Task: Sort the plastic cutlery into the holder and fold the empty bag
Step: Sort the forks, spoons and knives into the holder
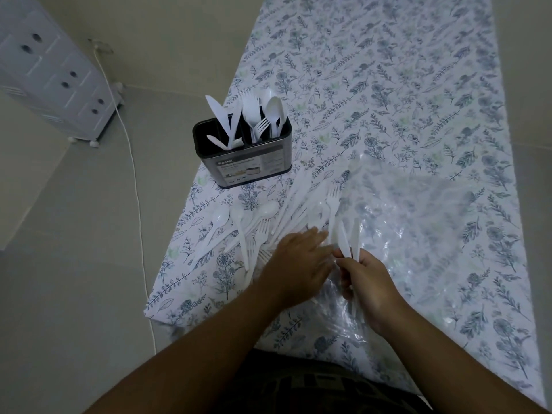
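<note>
A dark holder (242,158) stands at the table's left edge with white knives in its left compartment and forks and spoons in its right. A pile of loose white plastic cutlery (268,222) lies in front of it. The clear plastic bag (403,234) lies spread flat to the right of the pile. My right hand (366,283) pinches two or three white knives (346,237) by their handles, over the bag's near edge. My left hand (294,261) rests flat on the pile, fingers stretched toward those knives.
The table wears a white cloth with a blue leaf print (388,85). A grey floor lies to the left, with a white drawer unit (53,73) and a white cable (134,180) trailing past the table's corner.
</note>
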